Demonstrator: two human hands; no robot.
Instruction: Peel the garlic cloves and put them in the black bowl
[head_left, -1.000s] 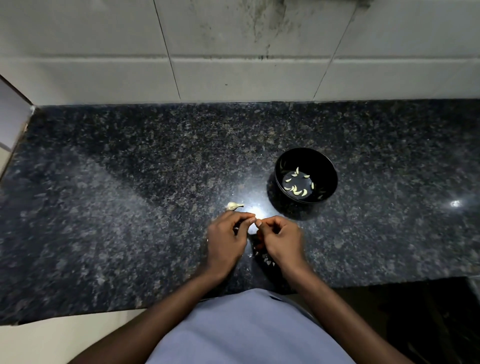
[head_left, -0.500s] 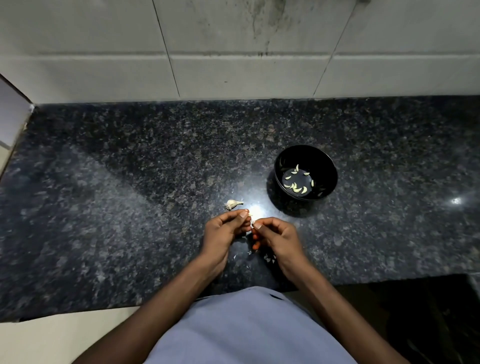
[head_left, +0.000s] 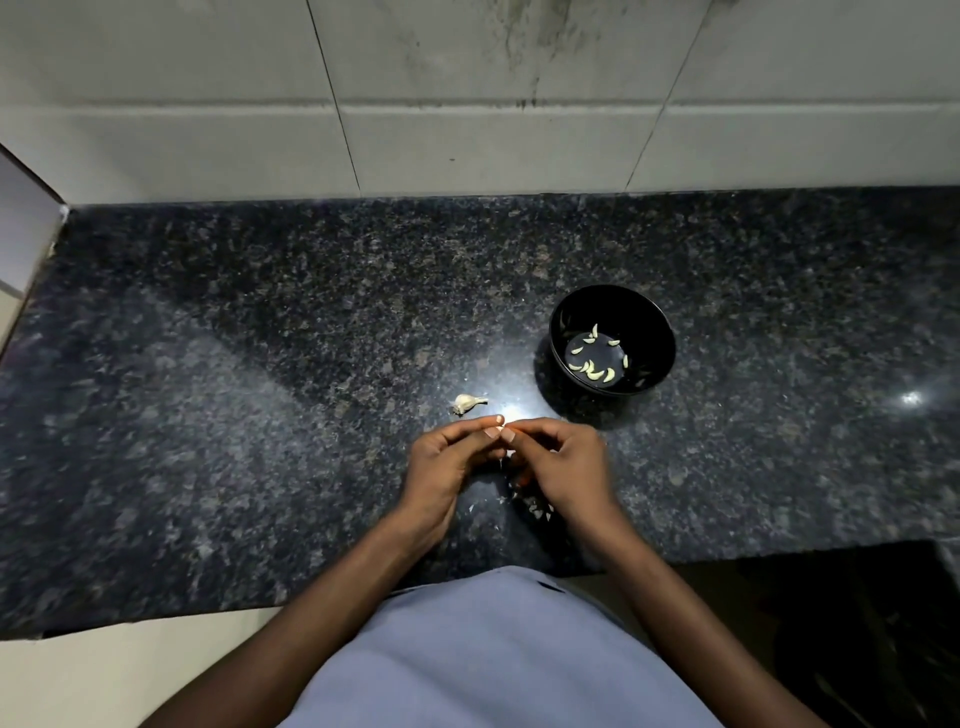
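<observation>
Here the left hand and right hand pinch a clove, mid-peel, above the bench; next, probably, dropping it into the black bowl nearby.

No readable text — no labels, numbers.

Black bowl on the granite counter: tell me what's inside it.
The round black bowl holds about nine pale, curved peeled garlic cloves scattered over its flat bottom. The near inner wall is hidden behind the bowl's own rim, so anything against it cannot be seen.
</observation>
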